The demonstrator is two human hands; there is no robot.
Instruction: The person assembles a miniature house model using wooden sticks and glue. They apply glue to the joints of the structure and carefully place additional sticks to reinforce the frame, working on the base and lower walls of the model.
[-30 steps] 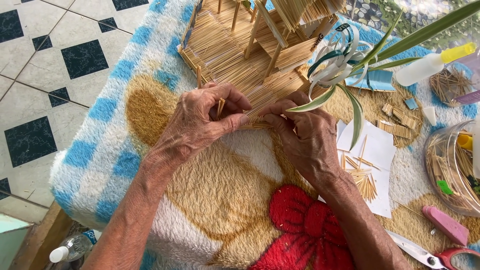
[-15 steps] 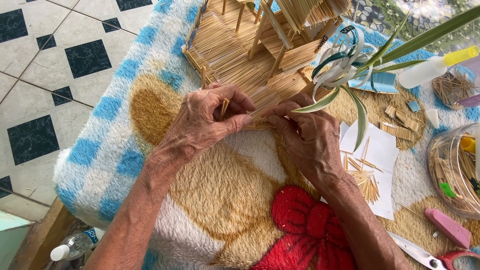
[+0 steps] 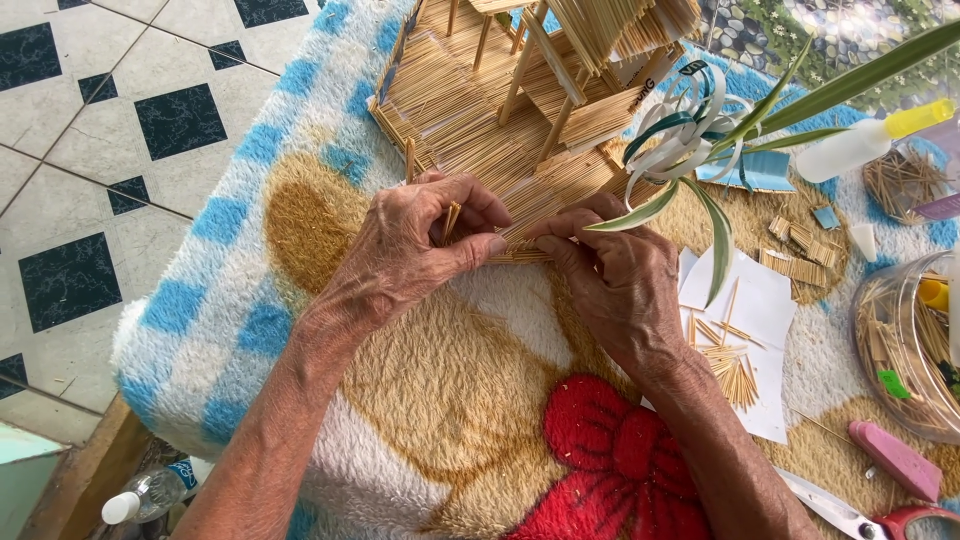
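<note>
— What does the left hand (image 3: 420, 245) hold?

— Its grip is closed on a few thin sticks (image 3: 451, 220). They poke up between the thumb and the fingers. The thumb tip presses on the front edge of the stick house (image 3: 520, 110).

— And the right hand (image 3: 615, 275)?

— Its grip is pinched too. The fingertips press down on that same front edge of the little house's floor, just beside the left thumb. One cannot tell if a loose stick is under them.

— Where is the house?

— It stands on a fluffy blanket (image 3: 250, 300) that covers the desk, at the far side, touching both hands. It is made of many thin sticks, with posts and a roof.

— What is close by?

— Long green leaves (image 3: 715, 215) hang over the right hand. A white paper (image 3: 760, 300) with more loose sticks lies just right of that hand. Farther right are a clear jar (image 3: 895, 350), a glue bottle (image 3: 865, 140), a pink block (image 3: 895, 460) and scissors (image 3: 850, 515).
</note>
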